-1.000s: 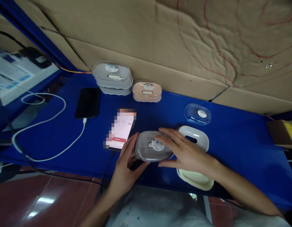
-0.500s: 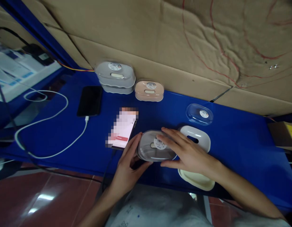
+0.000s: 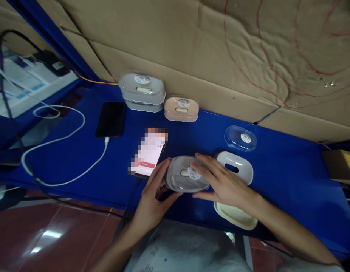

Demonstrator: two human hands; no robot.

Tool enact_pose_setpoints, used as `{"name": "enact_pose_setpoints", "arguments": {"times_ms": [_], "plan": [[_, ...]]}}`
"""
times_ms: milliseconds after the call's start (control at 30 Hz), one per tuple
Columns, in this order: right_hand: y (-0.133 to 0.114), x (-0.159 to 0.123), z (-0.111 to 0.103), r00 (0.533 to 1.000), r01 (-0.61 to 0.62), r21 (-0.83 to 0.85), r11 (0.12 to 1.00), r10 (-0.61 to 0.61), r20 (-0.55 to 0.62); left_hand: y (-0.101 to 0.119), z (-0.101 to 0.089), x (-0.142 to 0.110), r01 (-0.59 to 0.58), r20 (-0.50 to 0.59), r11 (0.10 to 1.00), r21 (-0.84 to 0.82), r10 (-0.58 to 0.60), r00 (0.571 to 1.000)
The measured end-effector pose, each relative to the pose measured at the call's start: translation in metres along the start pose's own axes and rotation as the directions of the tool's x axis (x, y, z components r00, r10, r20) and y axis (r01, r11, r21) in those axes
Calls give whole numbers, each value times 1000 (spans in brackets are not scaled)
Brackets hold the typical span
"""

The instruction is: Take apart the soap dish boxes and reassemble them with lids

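Observation:
A grey soap box [image 3: 176, 184] with a clear lid and a round label is between my hands near the front edge of the table. My left hand [image 3: 153, 194] grips its left end, thumb in front and fingers behind. Closed over the right end is my right hand [image 3: 224, 184], its fingertips on the lid by the label and its thumb at the front. Behind my right hand lies a white oval insert with a slot [image 3: 244, 166]. A cream tray [image 3: 240, 221] shows partly under my right wrist. Farther back lies a loose clear lid [image 3: 234, 138] with a label.
Stacked grey soap boxes [image 3: 142, 90] and a pink soap box [image 3: 179, 111] stand along the cardboard wall [image 3: 163, 37]. A lit phone [image 3: 149, 153] lies left of my hands, beside a dark phone [image 3: 110, 119] on a white cable [image 3: 70, 184]. A carton [image 3: 338, 164] sits far right.
The whole view has shifted slightly, so things appear a little farther right. Both hands keep their grip on the grey soap box. The lit phone's screen content differs.

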State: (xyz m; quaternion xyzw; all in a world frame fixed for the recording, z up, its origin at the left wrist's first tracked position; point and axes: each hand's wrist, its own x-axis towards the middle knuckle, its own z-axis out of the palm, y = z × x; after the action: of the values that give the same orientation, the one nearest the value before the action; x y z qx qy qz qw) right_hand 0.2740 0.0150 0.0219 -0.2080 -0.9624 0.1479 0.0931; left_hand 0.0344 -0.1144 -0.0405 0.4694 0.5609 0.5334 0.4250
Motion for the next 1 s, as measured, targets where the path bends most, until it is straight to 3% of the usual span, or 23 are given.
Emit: {"name": "enact_pose_setpoints", "arguments": {"times_ms": [233,733,800,867,1000], "plan": [[-2,-3,-11,999,-25,37,999,24,27,2,0,0,20,26,1000,-4,-20,999],[-2,0,3,999,-44,88,995,44,1,-4,2,1,13,30,1000,9,-14,999],[0,1,5,999,-42,110,993,42,6,-3,2,-2,-5,37,997,79,2,999],[1,1,7,999,-46,110,993,46,10,4,-1,-7,-61,42,964,258,52,998],[1,2,11,999,-48,64,997,48,6,30,-21,-4,-237,63,681,693,271,961]]}}
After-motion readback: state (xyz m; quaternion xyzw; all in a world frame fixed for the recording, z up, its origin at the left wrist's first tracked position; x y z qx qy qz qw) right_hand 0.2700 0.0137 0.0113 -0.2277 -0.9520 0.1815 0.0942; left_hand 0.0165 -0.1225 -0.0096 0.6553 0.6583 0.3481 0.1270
